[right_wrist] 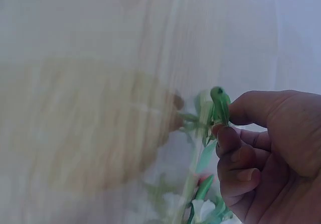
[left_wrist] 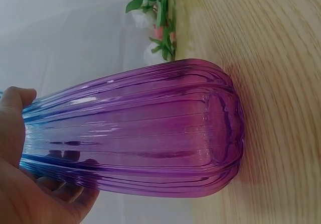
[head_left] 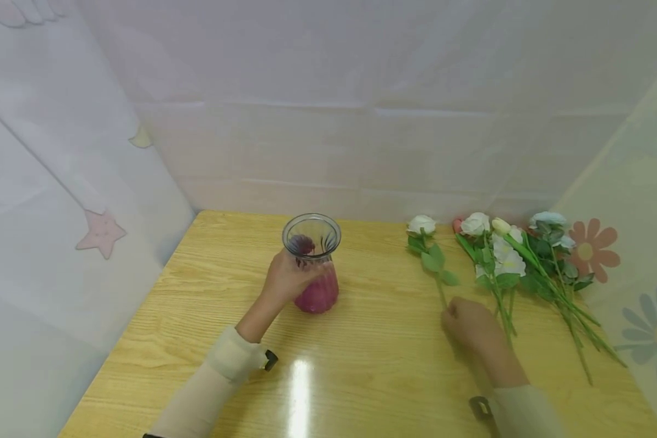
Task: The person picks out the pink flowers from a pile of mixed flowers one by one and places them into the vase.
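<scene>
Nearest the wearer, two cream sleeves reach out over the pale wooden tabletop (head_left: 361, 377), which shows a bright glare spot between the forearms. On the left, the left hand (head_left: 287, 281) is wrapped around the neck of a ribbed glass vase (head_left: 313, 264), fingers and thumb curled about the glass; the left wrist view shows the fingers through the purple wall of the vase (left_wrist: 150, 128), whose tint runs from blue near the hand to pink-purple at the base, and the base stands on the tabletop. The vase is upright, its clear round mouth open toward the head camera. On the right, the right hand (head_left: 468, 325) is clenched on the lower end of a green stem (head_left: 441, 292); the right wrist view, though blurred, shows thumb and curled fingers (right_wrist: 235, 153) pinching the stem's tip (right_wrist: 219, 103). That stem belongs to a single white rose (head_left: 421, 225) with green leaves, which lies on the tabletop with its bloom pointing toward the far edge, well apart from the vase. Just beside it to the right lies a loose bunch of flowers (head_left: 517, 258), white and pale blue blooms with a pink one among them, their stems fanned out toward the near right. Beyond the tabletop hangs a white cloth backdrop (head_left: 361, 121), with a pink star print (head_left: 101, 232) on the left panel and daisy prints (head_left: 591, 249) on the right panel.
</scene>
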`<move>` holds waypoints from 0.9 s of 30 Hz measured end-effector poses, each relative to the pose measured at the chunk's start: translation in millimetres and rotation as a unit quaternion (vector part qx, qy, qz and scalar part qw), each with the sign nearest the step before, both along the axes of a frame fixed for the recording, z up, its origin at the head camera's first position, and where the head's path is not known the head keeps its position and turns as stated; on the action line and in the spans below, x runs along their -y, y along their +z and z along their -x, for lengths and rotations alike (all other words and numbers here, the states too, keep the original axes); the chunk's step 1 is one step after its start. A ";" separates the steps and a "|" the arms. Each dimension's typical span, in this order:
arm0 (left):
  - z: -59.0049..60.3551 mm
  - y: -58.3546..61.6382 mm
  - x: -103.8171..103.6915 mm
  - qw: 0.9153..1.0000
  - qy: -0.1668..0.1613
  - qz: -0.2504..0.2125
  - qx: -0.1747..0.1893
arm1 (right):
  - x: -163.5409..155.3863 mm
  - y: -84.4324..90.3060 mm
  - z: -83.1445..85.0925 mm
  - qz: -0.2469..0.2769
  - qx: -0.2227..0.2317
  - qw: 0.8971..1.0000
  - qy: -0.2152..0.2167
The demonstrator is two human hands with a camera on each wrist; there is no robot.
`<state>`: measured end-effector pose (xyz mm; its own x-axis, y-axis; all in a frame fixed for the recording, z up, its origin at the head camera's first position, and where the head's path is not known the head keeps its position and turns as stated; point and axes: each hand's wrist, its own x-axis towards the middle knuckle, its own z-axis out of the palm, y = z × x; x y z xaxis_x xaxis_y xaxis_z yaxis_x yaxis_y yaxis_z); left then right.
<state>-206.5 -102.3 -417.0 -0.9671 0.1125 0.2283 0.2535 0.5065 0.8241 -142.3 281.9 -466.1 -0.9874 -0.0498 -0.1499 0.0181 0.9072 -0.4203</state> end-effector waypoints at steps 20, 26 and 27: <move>-2.4 -3.7 -5.1 1.000 -0.012 0.005 -0.017 | -12.6 -3.0 5.2 -0.027 0.009 0.999 -0.036; -7.2 -2.4 -8.3 1.000 -0.018 0.000 -0.007 | -50.2 -1.4 4.1 -0.044 0.019 0.997 -0.062; -8.0 -2.0 -9.0 1.000 -0.021 -0.003 -0.007 | -55.4 -1.8 3.4 -0.045 0.018 0.996 -0.069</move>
<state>-198.5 -93.3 -419.0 -0.9585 0.1509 0.2421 0.2852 0.4902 0.8236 -145.7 337.3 -467.8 -0.9780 0.1009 -0.1823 0.1581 0.9294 -0.3334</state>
